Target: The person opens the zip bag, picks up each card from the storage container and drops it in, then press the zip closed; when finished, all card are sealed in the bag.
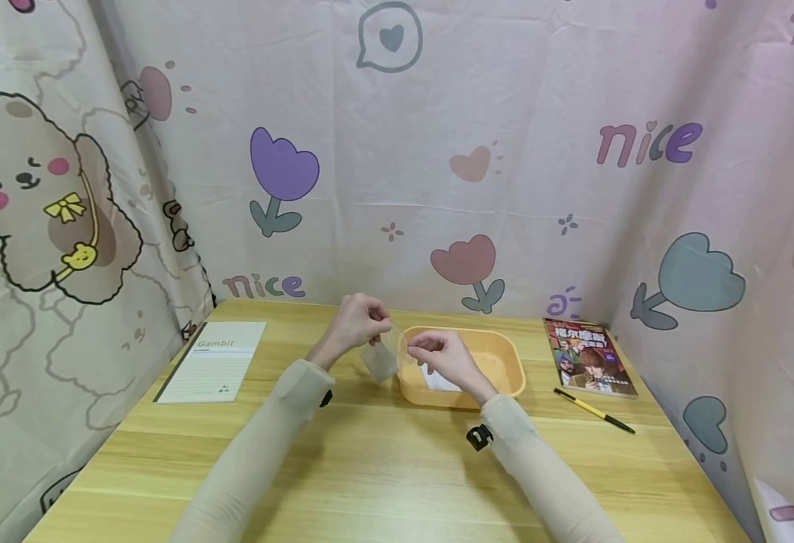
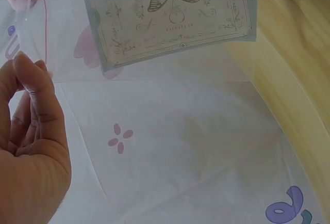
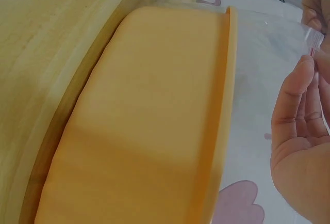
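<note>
A clear zip bag (image 2: 154, 66) with a red line along its seal hangs between both hands. Inside it is a pale card (image 2: 172, 22) with a butterfly print and a grey-green border, low in the bag in the head view. My left hand (image 1: 363, 324) pinches one end of the bag's mouth between thumb and fingers. At the other end, my right hand (image 1: 447, 358) pinches the sealing strip, its thumb against the fingertips in the right wrist view. Beneath the right hand stands a yellow-orange plastic basin (image 1: 520, 377), with white papers (image 1: 439, 379) inside it.
A Gambit notebook (image 1: 213, 362) lies at the table's left. Toward the right are a comic-style book (image 1: 590, 358) and a yellow-and-black pen (image 1: 593, 410). Patterned curtains (image 1: 397, 151) rise behind the wooden table (image 1: 383, 475) and along both sides.
</note>
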`<action>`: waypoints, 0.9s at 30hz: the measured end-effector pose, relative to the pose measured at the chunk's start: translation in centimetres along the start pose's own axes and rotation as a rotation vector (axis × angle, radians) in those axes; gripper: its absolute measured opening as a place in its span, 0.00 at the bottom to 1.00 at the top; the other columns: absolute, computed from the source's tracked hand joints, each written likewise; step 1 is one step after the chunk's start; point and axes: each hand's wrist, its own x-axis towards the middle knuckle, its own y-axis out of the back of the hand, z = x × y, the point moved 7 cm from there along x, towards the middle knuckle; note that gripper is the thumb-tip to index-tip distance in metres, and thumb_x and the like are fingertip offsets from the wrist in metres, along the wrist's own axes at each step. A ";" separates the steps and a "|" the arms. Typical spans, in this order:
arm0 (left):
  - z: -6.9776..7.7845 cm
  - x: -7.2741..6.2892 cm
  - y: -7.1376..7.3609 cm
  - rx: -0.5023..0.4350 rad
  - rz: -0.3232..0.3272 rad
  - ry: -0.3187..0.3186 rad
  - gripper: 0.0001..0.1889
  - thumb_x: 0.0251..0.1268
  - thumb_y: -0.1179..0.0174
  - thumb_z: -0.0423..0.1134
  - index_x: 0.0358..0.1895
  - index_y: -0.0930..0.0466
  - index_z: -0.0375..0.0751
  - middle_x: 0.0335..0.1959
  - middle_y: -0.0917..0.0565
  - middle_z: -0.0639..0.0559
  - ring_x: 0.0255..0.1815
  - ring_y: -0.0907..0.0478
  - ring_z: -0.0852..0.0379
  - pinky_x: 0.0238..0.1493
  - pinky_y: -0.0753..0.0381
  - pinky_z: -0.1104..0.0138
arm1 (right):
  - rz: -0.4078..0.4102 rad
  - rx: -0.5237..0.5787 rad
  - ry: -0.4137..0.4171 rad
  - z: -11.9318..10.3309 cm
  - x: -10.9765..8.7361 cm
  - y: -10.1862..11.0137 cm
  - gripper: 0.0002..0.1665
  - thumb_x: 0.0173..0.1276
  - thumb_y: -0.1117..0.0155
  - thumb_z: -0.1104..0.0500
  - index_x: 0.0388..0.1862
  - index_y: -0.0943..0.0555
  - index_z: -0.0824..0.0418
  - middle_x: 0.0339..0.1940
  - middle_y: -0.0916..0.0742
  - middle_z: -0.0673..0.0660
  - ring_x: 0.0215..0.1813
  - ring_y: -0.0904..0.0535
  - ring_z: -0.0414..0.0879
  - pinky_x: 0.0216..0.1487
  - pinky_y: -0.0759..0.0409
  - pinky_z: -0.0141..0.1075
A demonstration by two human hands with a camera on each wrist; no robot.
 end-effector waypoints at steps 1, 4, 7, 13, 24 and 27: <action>0.0 0.0 0.0 0.001 0.003 0.000 0.04 0.55 0.38 0.29 0.26 0.15 0.38 0.22 0.14 0.42 0.13 0.21 0.56 0.16 0.18 0.65 | -0.002 0.009 0.003 -0.1 0.0 0.1 0.13 0.67 0.35 0.61 0.45 0.16 0.69 0.37 0.14 0.74 0.28 0.19 0.44 0.25 0.18 0.38; 0.0 -0.1 0.2 0.004 0.008 0.006 0.04 0.55 0.38 0.29 0.26 0.16 0.38 0.21 0.15 0.45 0.13 0.21 0.56 0.16 0.19 0.65 | -0.001 0.039 0.011 -1.1 -0.5 0.6 0.13 0.67 0.36 0.64 0.45 0.17 0.73 0.37 0.14 0.73 0.30 0.18 0.46 0.27 0.18 0.35; 0.0 -0.1 0.3 0.007 0.009 0.017 0.04 0.55 0.38 0.29 0.26 0.16 0.38 0.22 0.15 0.42 0.13 0.21 0.56 0.16 0.18 0.65 | -0.002 0.080 0.021 -1.9 -1.1 1.2 0.13 0.67 0.36 0.65 0.45 0.18 0.74 0.34 0.12 0.64 0.30 0.17 0.43 0.28 0.17 0.36; -0.1 -0.2 0.6 0.010 0.007 0.016 0.04 0.55 0.38 0.29 0.26 0.16 0.38 0.24 0.14 0.39 0.13 0.21 0.56 0.17 0.18 0.65 | 0.015 0.125 0.002 -1.3 -1.5 3.2 0.11 0.67 0.37 0.67 0.45 0.19 0.74 0.28 0.13 0.46 0.29 0.18 0.39 0.29 0.16 0.39; -0.3 -0.1 0.5 0.027 0.013 0.015 0.04 0.55 0.38 0.30 0.25 0.16 0.39 0.21 0.15 0.45 0.13 0.21 0.56 0.17 0.18 0.65 | -0.022 -0.032 -0.066 4.4 -0.6 7.0 0.17 0.68 0.36 0.64 0.54 0.20 0.69 0.47 0.13 0.65 0.40 0.17 0.40 0.41 0.16 0.39; -0.2 -0.2 0.6 0.023 0.015 0.012 0.04 0.55 0.38 0.30 0.25 0.17 0.39 0.20 0.15 0.47 0.13 0.21 0.56 0.17 0.18 0.65 | -0.061 -0.058 -0.105 5.5 -0.7 7.4 0.20 0.68 0.38 0.66 0.58 0.23 0.72 0.52 0.17 0.73 0.45 0.18 0.42 0.48 0.16 0.47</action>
